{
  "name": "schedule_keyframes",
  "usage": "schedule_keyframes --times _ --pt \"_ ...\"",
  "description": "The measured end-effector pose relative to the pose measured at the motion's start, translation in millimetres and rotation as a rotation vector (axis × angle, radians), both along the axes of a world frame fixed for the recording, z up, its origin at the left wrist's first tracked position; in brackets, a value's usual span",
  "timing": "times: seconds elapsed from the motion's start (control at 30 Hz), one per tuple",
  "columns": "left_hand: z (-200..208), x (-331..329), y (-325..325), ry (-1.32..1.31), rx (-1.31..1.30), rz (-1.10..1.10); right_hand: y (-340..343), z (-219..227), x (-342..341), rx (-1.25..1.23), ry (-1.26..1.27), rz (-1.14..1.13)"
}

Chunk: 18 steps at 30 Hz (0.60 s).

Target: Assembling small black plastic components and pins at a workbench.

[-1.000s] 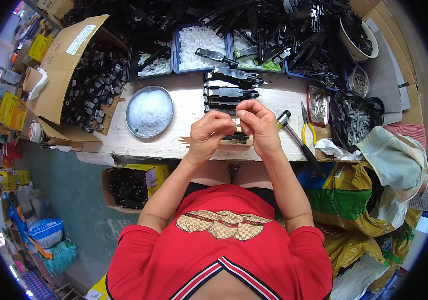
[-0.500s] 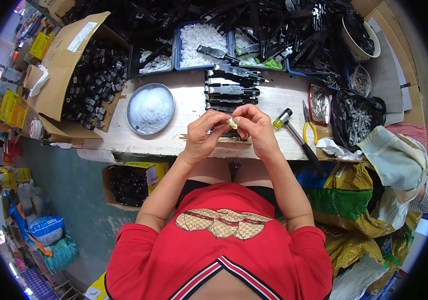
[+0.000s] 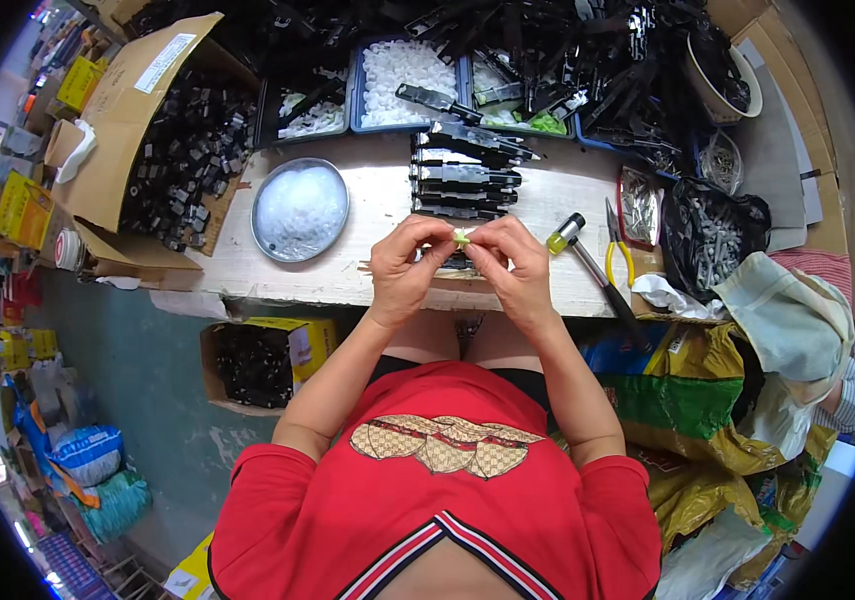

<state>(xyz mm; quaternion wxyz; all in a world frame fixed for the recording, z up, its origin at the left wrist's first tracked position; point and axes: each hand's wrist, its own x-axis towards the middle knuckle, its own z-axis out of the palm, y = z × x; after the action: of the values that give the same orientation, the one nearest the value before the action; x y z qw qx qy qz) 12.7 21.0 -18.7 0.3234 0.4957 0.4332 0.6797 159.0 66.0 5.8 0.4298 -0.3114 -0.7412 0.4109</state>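
Observation:
My left hand (image 3: 408, 265) and my right hand (image 3: 512, 262) meet over the front of the white workbench (image 3: 368, 180). Between their pinched fingertips is a small pale green piece (image 3: 461, 239), too small to make out its exact kind. Both hands grip it from opposite sides. Just beyond my fingers lies a row of black and silver parts (image 3: 463, 180), stacked side by side. Under my hands, partly hidden, a dark part rests near the bench edge.
Left stand a round metal dish (image 3: 342, 225) of clear small pieces and a cardboard box (image 3: 113, 165) of black parts. Right lie a hammer (image 3: 588, 265) and yellow-handled pliers (image 3: 619, 250). Behind, a blue tray (image 3: 357, 95) holds white pieces. A black bag (image 3: 683, 215) holds grey parts.
My fingertips have shifted on the pale green piece, and my right hand's fingers are drawn slightly lower. Both hands keep hold of it in nearly the same place.

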Motion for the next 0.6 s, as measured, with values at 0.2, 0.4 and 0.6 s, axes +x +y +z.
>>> schedule_keyframes --times 0.2,0.4,0.6 --pt "10 -22 0 0.453 0.009 0.104 0 -4 2 0.281 -0.183 -0.035" --pt "-8 -36 -12 0.671 -0.11 0.103 3 -19 -2 0.543 -0.467 0.02" --pt "-18 -28 -11 0.741 -0.132 0.084 9 -20 -12 0.57 -0.648 0.161"
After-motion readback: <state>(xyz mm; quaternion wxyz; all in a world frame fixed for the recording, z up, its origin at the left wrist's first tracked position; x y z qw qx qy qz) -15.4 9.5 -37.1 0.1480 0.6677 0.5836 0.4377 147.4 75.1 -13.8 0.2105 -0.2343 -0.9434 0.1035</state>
